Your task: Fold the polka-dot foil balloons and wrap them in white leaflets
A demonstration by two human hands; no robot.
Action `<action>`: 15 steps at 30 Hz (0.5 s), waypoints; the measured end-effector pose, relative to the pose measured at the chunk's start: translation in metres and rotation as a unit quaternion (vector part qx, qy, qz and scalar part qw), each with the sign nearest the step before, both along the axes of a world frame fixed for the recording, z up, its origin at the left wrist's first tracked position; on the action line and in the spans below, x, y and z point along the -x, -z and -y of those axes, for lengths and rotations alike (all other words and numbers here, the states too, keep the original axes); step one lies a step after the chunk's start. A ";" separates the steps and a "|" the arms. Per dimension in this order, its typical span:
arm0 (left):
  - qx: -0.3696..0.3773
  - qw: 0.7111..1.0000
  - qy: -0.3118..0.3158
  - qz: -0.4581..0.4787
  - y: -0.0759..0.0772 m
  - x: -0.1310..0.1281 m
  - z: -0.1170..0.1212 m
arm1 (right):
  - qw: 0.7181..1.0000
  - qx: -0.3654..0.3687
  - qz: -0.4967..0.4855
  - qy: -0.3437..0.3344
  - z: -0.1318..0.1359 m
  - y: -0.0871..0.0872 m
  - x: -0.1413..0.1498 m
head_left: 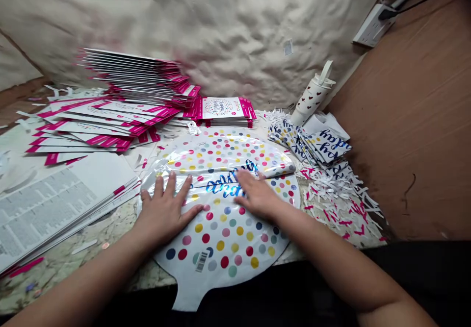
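Note:
A round foil balloon [221,234] with multicoloured polka dots lies flat on the table, its tail pointing towards me. Its far part is folded over, showing blue metallic lettering [226,185] under a shiny crease. My left hand [165,212] presses flat on the fold with its fingers spread. My right hand [257,194] rests on the same fold, further right, fingers apart. Neither hand grips anything.
Magenta-edged packaging cards [136,87] stand in tall, loose stacks at the back left, beside a packaged balloon stack [224,109]. Printed sheets [47,204] lie at left. Folded balloons [312,145], paper shreds [338,199], a heart-patterned tumbler [312,94] and a power strip [373,25] sit right.

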State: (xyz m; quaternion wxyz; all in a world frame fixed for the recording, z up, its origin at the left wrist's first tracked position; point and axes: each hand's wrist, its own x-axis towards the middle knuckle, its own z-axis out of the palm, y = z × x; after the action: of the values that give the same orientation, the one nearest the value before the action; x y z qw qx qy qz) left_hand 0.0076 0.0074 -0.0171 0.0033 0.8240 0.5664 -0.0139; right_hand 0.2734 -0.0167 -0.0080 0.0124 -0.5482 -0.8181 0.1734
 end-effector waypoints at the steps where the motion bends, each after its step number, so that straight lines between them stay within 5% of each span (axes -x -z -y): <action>1: 0.006 1.000 0.000 0.000 -0.001 0.000 -0.001 | 0.997 -0.003 0.031 0.070 0.007 0.000 -0.030; 3: 0.018 1.000 -0.004 0.000 -0.005 -0.004 -0.001 | 0.975 -0.011 0.099 0.197 0.023 -0.001 -0.083; 5: 0.007 1.000 0.000 0.004 -0.011 -0.015 0.000 | 0.953 -0.069 0.150 0.252 0.038 -0.002 -0.112; 10: -0.004 0.995 0.095 0.030 -0.018 -0.052 0.008 | 0.960 -0.215 0.163 0.075 0.041 -0.003 -0.083; 15: 0.053 0.991 0.121 0.030 -0.007 -0.054 0.011 | 0.956 -0.195 0.207 0.068 0.003 -0.010 -0.072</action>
State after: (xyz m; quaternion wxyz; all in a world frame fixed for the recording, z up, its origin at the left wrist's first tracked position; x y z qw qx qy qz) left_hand 0.0618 -0.0037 -0.0105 0.0623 0.8851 0.4608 -0.0194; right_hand 0.3452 -0.0196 0.0019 -0.0388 -0.6133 -0.7814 -0.1085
